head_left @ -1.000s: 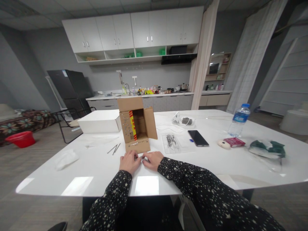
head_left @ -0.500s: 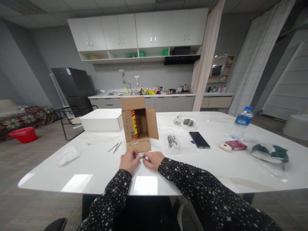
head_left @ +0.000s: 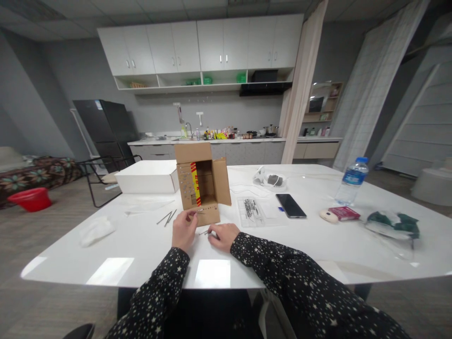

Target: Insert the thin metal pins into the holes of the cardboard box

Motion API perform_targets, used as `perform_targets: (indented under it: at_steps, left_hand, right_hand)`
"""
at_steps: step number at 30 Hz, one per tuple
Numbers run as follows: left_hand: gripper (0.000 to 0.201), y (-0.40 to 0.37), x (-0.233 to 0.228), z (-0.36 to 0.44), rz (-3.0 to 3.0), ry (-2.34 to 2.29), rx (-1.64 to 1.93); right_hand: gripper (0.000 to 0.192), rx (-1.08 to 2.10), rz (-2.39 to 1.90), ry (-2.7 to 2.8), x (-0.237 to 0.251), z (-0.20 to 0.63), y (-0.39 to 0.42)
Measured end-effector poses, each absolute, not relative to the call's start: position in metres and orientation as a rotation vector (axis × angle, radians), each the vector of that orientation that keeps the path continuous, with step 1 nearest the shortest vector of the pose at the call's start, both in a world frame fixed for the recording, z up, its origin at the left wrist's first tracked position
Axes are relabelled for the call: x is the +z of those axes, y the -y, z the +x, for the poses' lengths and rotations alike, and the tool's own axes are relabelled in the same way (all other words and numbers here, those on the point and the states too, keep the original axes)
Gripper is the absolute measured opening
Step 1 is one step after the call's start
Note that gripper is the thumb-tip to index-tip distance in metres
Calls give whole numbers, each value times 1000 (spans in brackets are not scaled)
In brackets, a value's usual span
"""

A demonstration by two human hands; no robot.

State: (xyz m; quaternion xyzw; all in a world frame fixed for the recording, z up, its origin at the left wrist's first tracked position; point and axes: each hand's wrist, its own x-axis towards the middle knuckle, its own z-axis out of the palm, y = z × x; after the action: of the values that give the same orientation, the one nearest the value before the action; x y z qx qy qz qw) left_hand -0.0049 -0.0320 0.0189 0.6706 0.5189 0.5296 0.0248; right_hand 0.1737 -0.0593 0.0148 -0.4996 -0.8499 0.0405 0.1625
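Observation:
My left hand (head_left: 184,230) is closed in a pinch at the front flap of an open cardboard box (head_left: 187,186). A thin metal nail seems to stick out from its fingertips, pointing right. On the white table, my right hand (head_left: 223,236) lies palm down with its fingers curled, the tips on another thin nail (head_left: 203,233). Rows of small metal heads dot the box's left panel and front flap. Left of the box lie several loose long nails (head_left: 170,218). A clear plastic case (head_left: 259,222) holding many metal pieces is beyond my right hand.
A white box (head_left: 146,181) stands at the left rear, a crumpled white tissue (head_left: 97,231) nearer. To the right are a phone (head_left: 290,205), a red packet (head_left: 345,213), a water bottle (head_left: 352,182) and a green-and-white bundle (head_left: 391,223). White goggles (head_left: 268,178) lie behind.
My left hand has moved away from my right hand, up and slightly left to the box flap, with a nail at its fingertips. The right hand has stayed nearly in place.

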Motion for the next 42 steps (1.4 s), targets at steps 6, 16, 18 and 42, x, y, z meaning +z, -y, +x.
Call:
perform_targets:
  at_steps: [6,16,18,42]
  left_hand:
    - [16,16,30,4,2223,-1555,1760]
    - [15,7,18,13,2212,-1619,1876]
    - [15,5,15,10,2240,-1643,1860]
    - [16,0,14,11,2285,-1669,1826]
  right_hand:
    - [28,124,-1405,2425,16,175,60]
    - [29,134,-1430,2431,16,174,60]
    - [29,134,-1423,2429,16,174,60]
    - [27,120,-1408,2422,16,175,59]
